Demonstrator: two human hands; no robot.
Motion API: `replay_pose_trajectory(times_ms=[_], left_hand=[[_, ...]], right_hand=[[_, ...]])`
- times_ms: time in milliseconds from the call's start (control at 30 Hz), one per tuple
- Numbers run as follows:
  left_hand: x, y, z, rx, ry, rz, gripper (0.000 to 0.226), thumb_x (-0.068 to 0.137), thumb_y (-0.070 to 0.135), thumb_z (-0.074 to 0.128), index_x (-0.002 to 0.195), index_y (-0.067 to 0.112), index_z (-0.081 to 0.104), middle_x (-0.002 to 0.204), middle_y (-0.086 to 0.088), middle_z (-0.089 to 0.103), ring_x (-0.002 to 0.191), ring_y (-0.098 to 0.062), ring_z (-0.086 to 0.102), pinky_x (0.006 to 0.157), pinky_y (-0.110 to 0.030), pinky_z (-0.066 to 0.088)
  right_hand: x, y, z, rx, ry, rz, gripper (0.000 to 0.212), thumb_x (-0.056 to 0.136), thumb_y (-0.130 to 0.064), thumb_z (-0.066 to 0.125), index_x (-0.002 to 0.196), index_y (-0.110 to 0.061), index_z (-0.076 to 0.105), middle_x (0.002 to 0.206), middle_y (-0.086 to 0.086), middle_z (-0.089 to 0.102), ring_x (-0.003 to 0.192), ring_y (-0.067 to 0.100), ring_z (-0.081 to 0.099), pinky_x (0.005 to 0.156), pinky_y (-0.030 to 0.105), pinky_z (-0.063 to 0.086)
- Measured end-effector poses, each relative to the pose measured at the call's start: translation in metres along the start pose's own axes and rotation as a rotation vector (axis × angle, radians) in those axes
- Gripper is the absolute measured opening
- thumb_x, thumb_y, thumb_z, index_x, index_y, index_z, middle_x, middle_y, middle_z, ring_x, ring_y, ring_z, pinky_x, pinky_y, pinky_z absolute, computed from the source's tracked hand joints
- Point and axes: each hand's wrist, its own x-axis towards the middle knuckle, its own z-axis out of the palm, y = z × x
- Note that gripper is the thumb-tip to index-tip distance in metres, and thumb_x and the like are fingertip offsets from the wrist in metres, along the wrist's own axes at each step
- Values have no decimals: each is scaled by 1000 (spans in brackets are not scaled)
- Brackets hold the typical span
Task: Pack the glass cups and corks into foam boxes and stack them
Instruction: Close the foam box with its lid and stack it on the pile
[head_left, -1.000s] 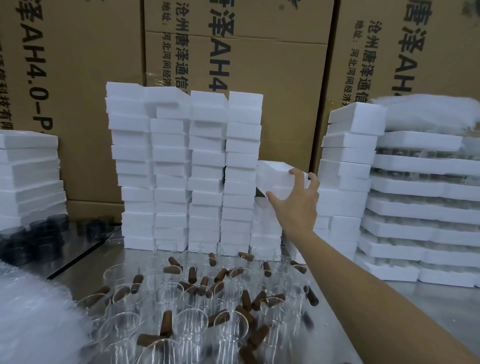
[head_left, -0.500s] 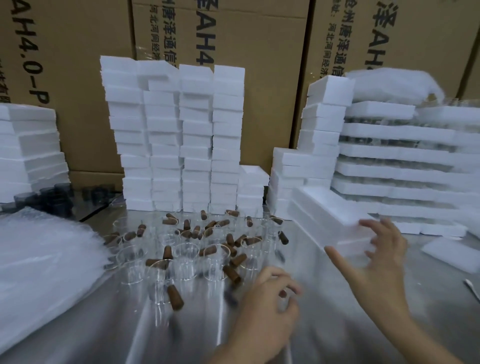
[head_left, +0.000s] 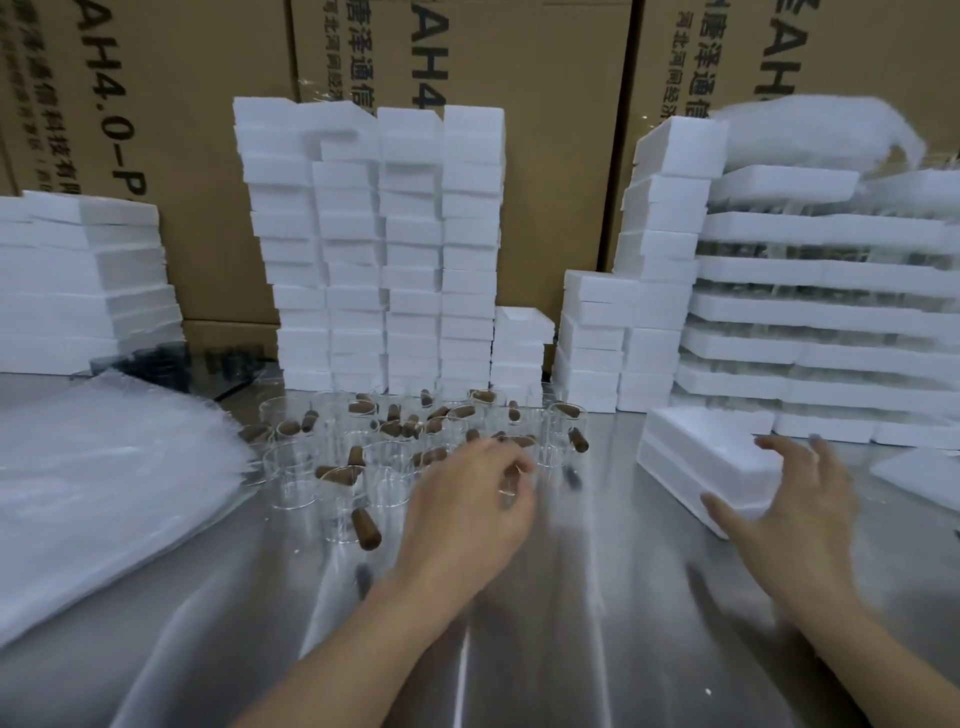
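Shiny steel table (head_left: 597, 597), cluster of clear glass cups (head_left: 387, 462) mid-table, brown corks (head_left: 366, 527) scattered among them, single foam box (head_left: 711, 457) at right, tall foam box stacks (head_left: 363, 249) along back, bubble-wrap sheets (head_left: 104, 493) at left, dark cups (head_left: 161, 358) behind.

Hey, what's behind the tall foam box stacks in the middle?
Brown cardboard cartons with black printed lettering stand behind the foam box stacks. The stacks cover the cartons' lower parts, so those cannot be seen.

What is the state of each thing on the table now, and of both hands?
foam box: closed, flat on the table.
glass cups: upright, unpacked.
corks: loose, some in cups.
left hand: curled over the cups, blurred.
right hand: open, thumb against the foam box.
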Motion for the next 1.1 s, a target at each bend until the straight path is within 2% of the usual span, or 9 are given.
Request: replay_pose_trajectory(times_ms=[133,233,467,600,667,767,867,967,1100], left_hand=[[28,-33,-41,220,272,-124,14,99,37,62,107,38,74,94,22,69,88,-5,64,80,-36,52],[34,-64,-59,319,320,-262,11,96,33,64,101,35,73,92,16,69,89,-15,65,78,-40,55],[22,-97,-46,488,163,-395,19,97,36,62,113,36,72,120,4,68,117,-24,58,97,-48,49],[22,-98,-48,305,66,-481,11,99,34,63,108,39,68,124,3,66,110,-22,63,81,-41,55],[23,-95,-54,264,15,-513,8,97,39,64,104,42,63,121,4,65,102,-23,66,80,-43,59],[27,-92,-65,238,-42,-548,23,91,50,71,111,44,61,123,3,62,99,-22,64,85,-42,56],[33,-90,-74,258,-192,-576,55,82,55,79,132,44,59,123,2,55,105,-22,60,94,-44,55],[34,-90,-77,329,-342,-581,74,80,43,85,146,43,52,131,-1,54,91,-13,59,80,-36,53],[33,-89,-77,298,-326,-605,76,80,24,86,147,33,53,100,11,55,78,-9,63,56,-27,47]], right_hand=[[-5,-23,2,-1,36,-143,66,79,-23,90,134,-27,54,163,12,32,147,42,33,119,59,29],[-14,-38,11,-27,-23,-186,63,80,-26,88,132,-30,54,162,9,34,143,43,36,113,66,35],[-3,-10,9,-211,-108,-76,75,86,-43,82,152,-28,48,169,11,24,152,42,24,119,66,28],[7,13,3,-194,-147,87,53,90,-48,76,137,-28,62,168,12,26,150,44,26,117,69,28],[10,16,-1,-153,-128,138,44,93,-49,72,131,-27,66,165,12,31,149,45,29,115,69,31],[12,10,-8,-28,-44,118,36,97,-43,69,125,-20,70,159,14,40,145,43,34,117,64,32],[10,-7,-16,158,-17,-35,19,96,-33,74,112,-24,71,156,5,42,146,28,37,115,46,34],[9,-20,-23,289,-196,-179,16,93,-22,76,99,-35,69,152,-15,43,137,6,40,104,37,35],[3,-22,-20,230,-480,-169,19,90,-18,71,87,-37,69,148,-22,44,134,6,42,100,33,39]])
